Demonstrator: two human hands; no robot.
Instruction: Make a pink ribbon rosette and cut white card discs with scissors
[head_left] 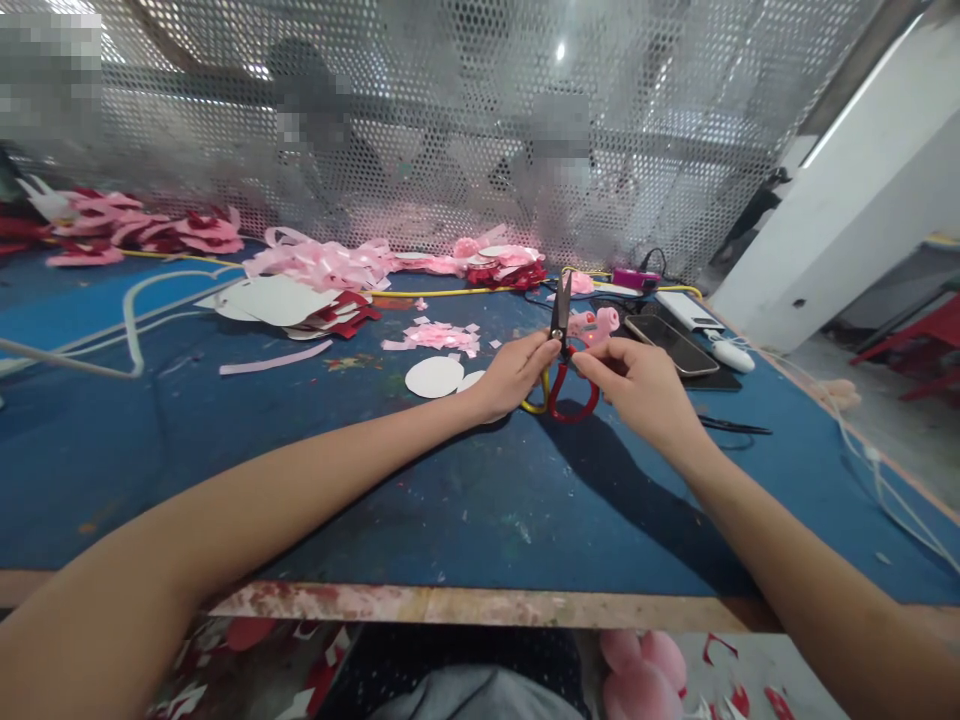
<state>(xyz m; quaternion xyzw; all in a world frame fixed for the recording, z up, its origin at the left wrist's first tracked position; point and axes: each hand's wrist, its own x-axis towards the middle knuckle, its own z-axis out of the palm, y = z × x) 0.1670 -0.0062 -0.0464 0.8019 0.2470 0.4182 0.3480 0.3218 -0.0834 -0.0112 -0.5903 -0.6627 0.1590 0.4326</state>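
A pair of scissors [562,312] is held upright over the blue table, its dark blades pointing away and its red and yellow handle loops hanging toward me. My left hand [517,375] is closed around it near the pivot, covering part of the yellow loop. Fingers of my right hand [637,385] pinch the scissors at the top of the red loop. Beside my left hand lies a white paper oval [435,377], with a second white piece partly hidden under that hand. Just behind the scissors is a pink object [600,325], partly covered by my right hand.
Small pink scraps [442,337], white cutouts [274,302] and pink ribbons [322,262] lie on the table [450,490]. At right are a phone [671,345], a white mouse-shaped device [731,355] and black tweezers-like tool [735,426]. A perforated metal screen [450,120] stands behind.
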